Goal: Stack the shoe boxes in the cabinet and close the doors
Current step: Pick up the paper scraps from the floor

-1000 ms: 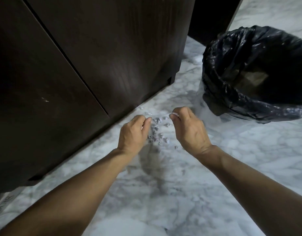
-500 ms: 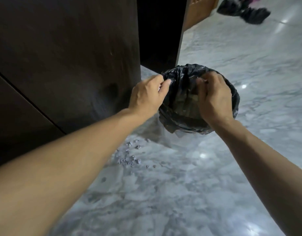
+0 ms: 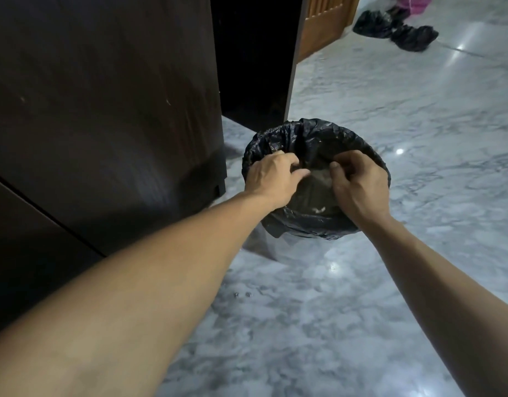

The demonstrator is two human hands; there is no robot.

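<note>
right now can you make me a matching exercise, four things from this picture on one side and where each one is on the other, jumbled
Things:
1. bin
2. black bags
3. small bits
4. cabinet

Places:
A. floor under the left forearm
B. left side, doors shut
C. under both hands
D. far floor, top right

Pairs: 1-C, 2-D, 3-A, 4-B
</note>
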